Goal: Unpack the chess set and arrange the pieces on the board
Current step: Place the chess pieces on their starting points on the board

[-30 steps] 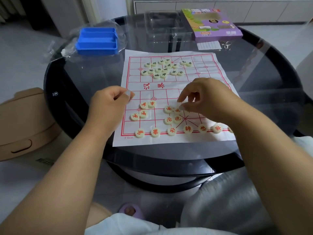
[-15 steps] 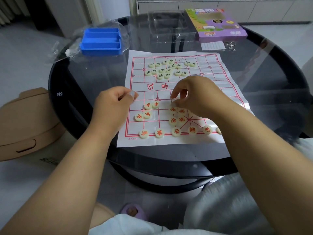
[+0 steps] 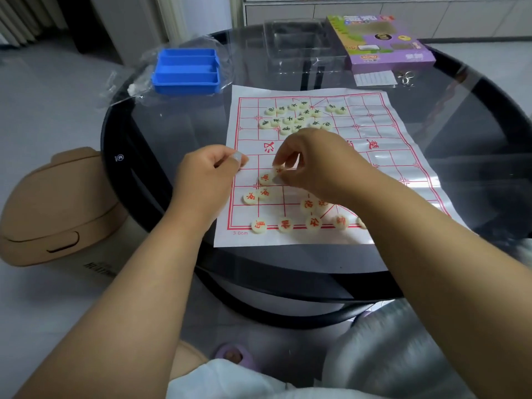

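Pinching a round cream red-lettered piece (image 3: pixel 278 170) above the white red-gridded paper board (image 3: pixel 383 156), the right hand (image 3: pixel 313 165) worked while the left hand (image 3: pixel 207 180) rested beside it, fingers curled, holding nothing visible.

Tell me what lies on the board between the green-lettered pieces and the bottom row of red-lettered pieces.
Head view: the right hand pinching a red-lettered piece, plus loose red pieces on the paper board.

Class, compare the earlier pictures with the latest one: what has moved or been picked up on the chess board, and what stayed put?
The right hand has moved leftward across the board and now pinches a red-marked piece in the loose group. The left hand stayed curled at the board's left edge. The green-marked pieces and blue tray are unchanged.
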Demonstrator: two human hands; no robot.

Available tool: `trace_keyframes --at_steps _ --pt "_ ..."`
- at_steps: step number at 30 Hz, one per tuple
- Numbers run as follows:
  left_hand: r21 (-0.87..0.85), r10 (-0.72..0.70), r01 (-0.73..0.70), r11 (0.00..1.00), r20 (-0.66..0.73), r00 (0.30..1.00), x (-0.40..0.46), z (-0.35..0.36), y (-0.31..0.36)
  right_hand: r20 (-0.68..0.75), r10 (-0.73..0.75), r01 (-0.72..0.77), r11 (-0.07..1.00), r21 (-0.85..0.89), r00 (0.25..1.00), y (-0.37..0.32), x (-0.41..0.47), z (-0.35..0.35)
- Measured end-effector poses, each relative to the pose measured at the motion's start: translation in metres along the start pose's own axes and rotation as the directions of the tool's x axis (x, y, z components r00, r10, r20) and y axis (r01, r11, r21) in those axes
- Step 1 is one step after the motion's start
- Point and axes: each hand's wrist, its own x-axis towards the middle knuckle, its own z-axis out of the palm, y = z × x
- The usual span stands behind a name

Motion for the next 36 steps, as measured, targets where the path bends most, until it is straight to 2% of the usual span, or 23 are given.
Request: trace_keyframes --at_steps 3,6,11,17,21,26,29,33,36 --pt "-0.045 0.030 -0.031 0.998 -0.024 0.999 0.002 0.000 -0.001 0.013 -0.098 0.097 0.992 0.082 0.995 -0.023 -0.020 0.005" --pt "-0.086 0.032 -0.035 0.996 -0.032 0.999 0.004 0.000 -0.004 0.065 -0.195 0.194 0.981 0.014 0.979 -0.039 -0.029 0.025" --pt "-0.108 0.031 -0.034 0.994 -0.025 0.999 0.004 0.000 -0.005 0.064 -0.213 0.218 0.972 -0.085 0.975 -0.040 -0.024 0.044" --pt "-0.096 0.037 -0.038 0.995 -0.015 0.999 0.002 -0.001 -0.003 0.043 -0.212 0.215 0.972 -0.099 0.976 -0.039 -0.024 0.040" --pt "-0.062 0.034 -0.035 0.997 -0.023 0.999 0.001 0.000 -0.002 0.016 -0.126 0.127 0.990 -0.062 0.992 -0.025 -0.032 0.011" --pt "0.020 0.064 -0.063 0.998 -0.029 0.998 -0.003 0.000 0.000 -0.065 0.106 -0.104 0.994 0.028 0.992 0.026 -0.041 -0.027" --pt "0.114 0.134 -0.129 0.985 -0.033 0.990 -0.004 -0.002 0.002 -0.032 0.210 -0.209 0.978 0.021 0.977 0.052 -0.046 -0.035" --pt "0.289 0.250 -0.232 0.929 -0.024 0.968 0.004 -0.007 0.001 0.026 0.237 -0.237 0.971 0.010 0.971 0.064 -0.048 -0.031" --pt "0.406 0.273 -0.270 0.873 0.051 0.961 0.011 -0.007 -0.006 0.027 0.218 -0.218 0.976 0.009 0.976 0.066 -0.047 -0.026"
